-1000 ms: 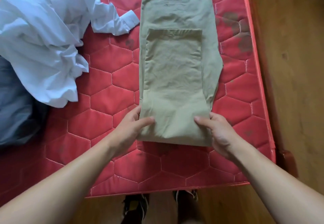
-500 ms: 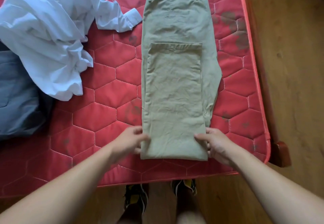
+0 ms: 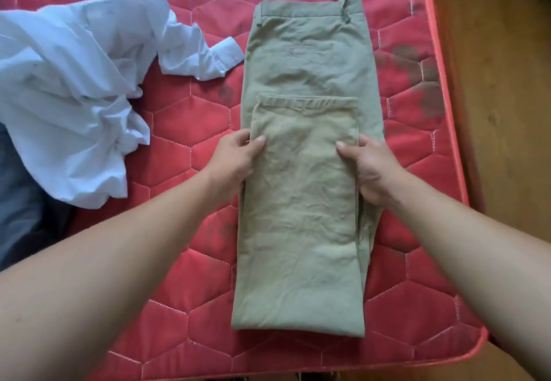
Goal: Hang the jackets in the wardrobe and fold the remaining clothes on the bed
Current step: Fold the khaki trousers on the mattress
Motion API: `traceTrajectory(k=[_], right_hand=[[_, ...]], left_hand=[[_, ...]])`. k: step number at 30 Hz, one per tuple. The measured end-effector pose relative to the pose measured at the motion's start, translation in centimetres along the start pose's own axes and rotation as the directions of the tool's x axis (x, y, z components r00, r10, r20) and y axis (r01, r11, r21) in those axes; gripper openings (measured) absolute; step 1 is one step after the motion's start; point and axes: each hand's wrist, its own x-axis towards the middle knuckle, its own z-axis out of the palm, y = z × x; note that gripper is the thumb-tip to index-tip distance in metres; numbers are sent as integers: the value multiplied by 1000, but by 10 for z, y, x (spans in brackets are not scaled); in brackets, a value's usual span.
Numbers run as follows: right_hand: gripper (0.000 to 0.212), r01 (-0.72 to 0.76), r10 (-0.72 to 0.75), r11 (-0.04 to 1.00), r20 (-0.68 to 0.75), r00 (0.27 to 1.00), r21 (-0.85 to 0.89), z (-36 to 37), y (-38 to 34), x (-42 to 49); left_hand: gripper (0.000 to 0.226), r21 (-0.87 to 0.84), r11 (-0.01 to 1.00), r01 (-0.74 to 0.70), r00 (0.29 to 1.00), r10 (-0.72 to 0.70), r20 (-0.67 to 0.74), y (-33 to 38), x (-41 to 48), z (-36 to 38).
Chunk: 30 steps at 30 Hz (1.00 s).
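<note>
Khaki trousers [image 3: 304, 216] lie lengthwise on the red quilted mattress [image 3: 185, 148], their legs folded back up over the seat, waistband at the far end. My left hand [image 3: 235, 160] grips the left edge of the folded stack at mid-length, thumb on top and fingers tucked under. On the opposite edge my right hand [image 3: 369, 169] holds the stack the same way, thumb lying on the cloth. A crumpled white shirt [image 3: 74, 97] sprawls to the left, one cuff close to the trousers.
A dark grey garment [image 3: 21, 210] lies at the left edge, partly under the white shirt. The mattress ends at the near edge and at the right, where a wooden floor [image 3: 501, 82] begins.
Both hands have left the near folded end of the trousers and slid forward to the middle of the stack, now gripping its two side edges. The view has shifted farther over the bed.
</note>
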Motion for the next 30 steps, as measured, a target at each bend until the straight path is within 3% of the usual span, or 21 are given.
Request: traceTrajectory(k=[4,6,8,12,15,17,19,23,26,30], right_hand=[[15,182,-184,982,22,983,58,3,-75,31],[15,225,-225,974,15,974,25,9,-108,53],[26,133,-132,991,33,991,-31,10,-112,69],[33,-186,191,981,92,977,-62,-10,-44,51],[43,-317,323,946,191,927,-62,-35,16,2],[53,-392,394,918,248,885,-60,-48,53,-34],[41,-459,445,888,294,846,-23,-56,83,-66],[29,-458,445,889,264,856,-15,-59,110,-94],[28,-410,405,912,234,884,-31,-55,123,-105],[27,-421,432,901,138,891,-98,-50,158,-138]], left_hand=[[15,-95,981,-170,984,175,43,66,39,-4],[15,-122,978,-168,983,175,52,94,67,-4],[19,-94,992,-82,994,88,61,94,88,-3],[26,-85,986,141,988,-135,73,36,67,-8],[35,-36,941,336,907,-313,281,-10,18,-20],[33,-9,906,424,856,-397,331,-39,-15,-28],[31,26,878,478,820,-456,346,-64,-44,-33],[33,50,847,529,778,-508,371,-95,-81,-38],[28,1,855,518,795,-482,369,-106,-95,-43],[23,84,860,502,809,-502,304,-135,-130,-47]])
